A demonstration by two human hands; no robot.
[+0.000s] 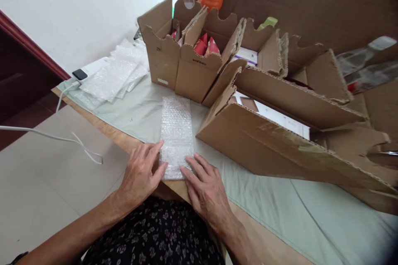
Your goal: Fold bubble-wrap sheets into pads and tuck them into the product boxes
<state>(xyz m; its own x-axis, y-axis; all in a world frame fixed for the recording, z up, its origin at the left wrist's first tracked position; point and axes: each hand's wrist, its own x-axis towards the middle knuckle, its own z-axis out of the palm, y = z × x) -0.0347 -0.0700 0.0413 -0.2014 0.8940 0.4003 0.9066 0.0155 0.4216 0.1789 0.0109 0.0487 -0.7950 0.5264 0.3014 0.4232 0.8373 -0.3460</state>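
A narrow piece of clear bubble wrap (pixel 177 122) lies flat on the cloth-covered table, its near end at the table's front edge. My left hand (pixel 141 170) rests against its left side, thumb and index finger apart at the edge of the wrap. On the other side, my right hand (pixel 207 184) lays its outstretched fingertips on the lower right part of the wrap. Neither hand is closed around anything I can see. The undersides of the fingers are hidden.
A loose pile of bubble wrap (pixel 113 72) lies at the back left beside a white device (pixel 90 69) with a cable. Several cut cardboard boxes (pixel 195 72) stand behind, some holding red packets (pixel 207 45). A long cardboard box (pixel 267 143) with white cartons (pixel 281 118) sits at the right.
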